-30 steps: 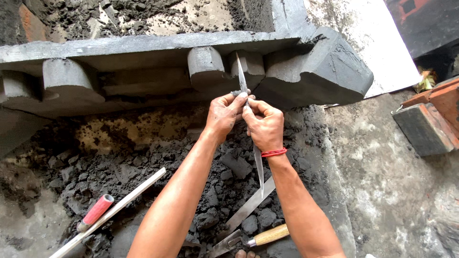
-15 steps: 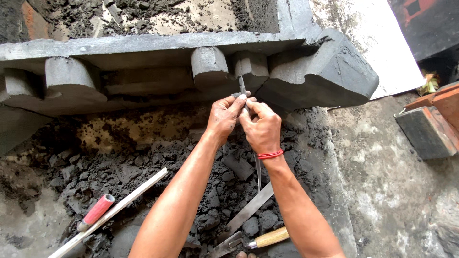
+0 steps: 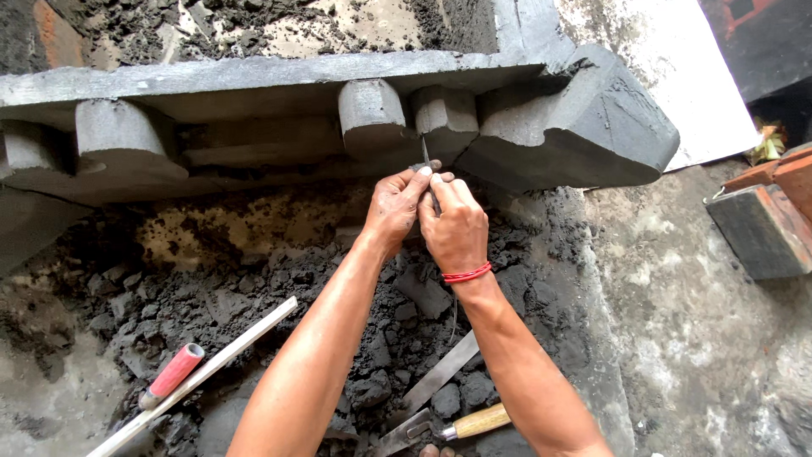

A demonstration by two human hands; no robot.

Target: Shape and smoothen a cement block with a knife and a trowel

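Dark, crumbly mortar rubble (image 3: 254, 288) covers the ground below a grey moulded cement cornice (image 3: 338, 85) with rounded blocks along its underside. Both hands meet just under the gap between two of those blocks: the left hand (image 3: 396, 207) and the right hand (image 3: 457, 224), which wears a red band (image 3: 467, 273) at the wrist, are clenched together around a thin metal blade (image 3: 425, 154). Its tip pokes into the joint between the blocks. A second ago much more of the blade stood above the fingers; now only a short tip shows, and the hands sit closer to the cornice. On the rubble lie a red-handled tool (image 3: 173, 374), a long white strip (image 3: 203, 372), a flat steel bar (image 3: 440, 372) and a wooden-handled trowel (image 3: 461, 421), all unmoved.
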